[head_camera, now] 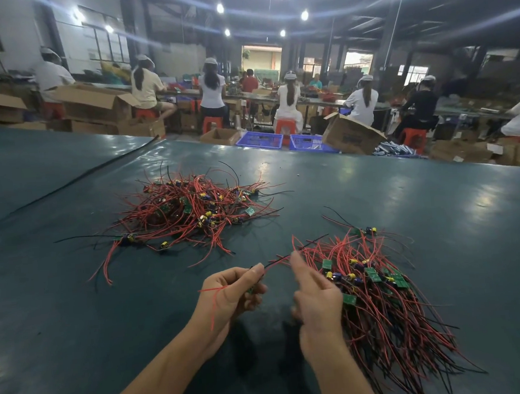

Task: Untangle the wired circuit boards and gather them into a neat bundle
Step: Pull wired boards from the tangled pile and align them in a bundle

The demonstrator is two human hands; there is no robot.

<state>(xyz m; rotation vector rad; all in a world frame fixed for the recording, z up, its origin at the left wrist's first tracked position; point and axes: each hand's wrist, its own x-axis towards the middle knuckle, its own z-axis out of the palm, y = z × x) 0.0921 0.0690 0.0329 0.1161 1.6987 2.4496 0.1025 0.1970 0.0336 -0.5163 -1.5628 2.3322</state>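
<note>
Red tangled pile sits at eleven o'clock on the desk; left hand grips one wired board, right hand touches its lead, pinch unclear; next, straighten it onto the bundle at three o'clock

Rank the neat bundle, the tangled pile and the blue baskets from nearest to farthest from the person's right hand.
1. Neat bundle, lying just beside the right hand, on its right.
2. Tangled pile, farther up the table, to the left.
3. Blue baskets, on the floor beyond the table's far edge.
</note>
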